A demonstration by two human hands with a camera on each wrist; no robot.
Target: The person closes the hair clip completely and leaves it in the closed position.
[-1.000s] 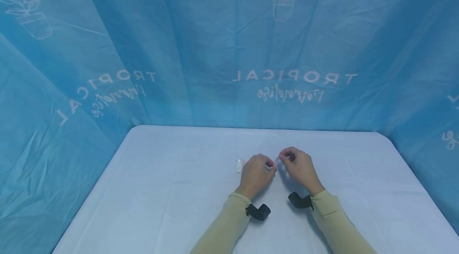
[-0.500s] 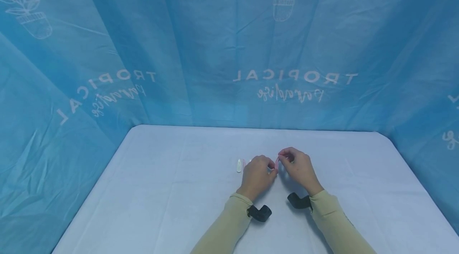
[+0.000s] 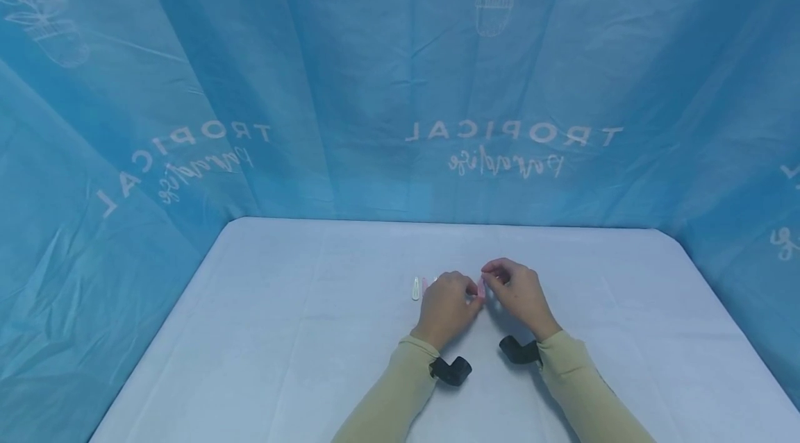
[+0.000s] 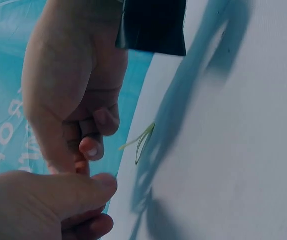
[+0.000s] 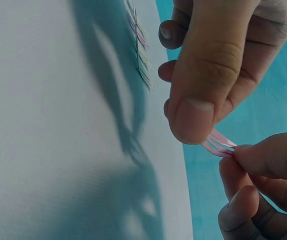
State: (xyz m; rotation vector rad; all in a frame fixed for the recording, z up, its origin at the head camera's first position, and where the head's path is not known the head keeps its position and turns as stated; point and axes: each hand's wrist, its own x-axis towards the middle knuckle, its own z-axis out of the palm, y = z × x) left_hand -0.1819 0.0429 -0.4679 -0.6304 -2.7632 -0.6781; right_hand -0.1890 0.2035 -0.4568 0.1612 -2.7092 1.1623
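Over the table both hands hold a small pink snap hair clip [image 3: 481,287]. My left hand [image 3: 447,307] grips its near end between thumb and finger. My right hand [image 3: 517,294] pinches the far end. In the right wrist view the pink clip [image 5: 218,143] bridges the two hands, its thin strips slightly apart. There the left hand [image 5: 208,75] comes from the top and the right hand [image 5: 268,170] from the right edge. The left wrist view shows the left hand [image 4: 48,200] below the right hand [image 4: 63,85]; the fingers hide the clip.
Left of my left hand lie a pale clip [image 3: 415,289] and a pink clip [image 3: 424,285], in a row partly hidden by that hand. A greenish clip [image 4: 142,145] with spread strips rests on the white table [image 3: 281,360]. A blue curtain [image 3: 375,82] hangs behind.
My right hand has shifted slightly left, closer to the left hand. The pink clip between them has turned and shows more of its broad side. The left hand has barely moved.
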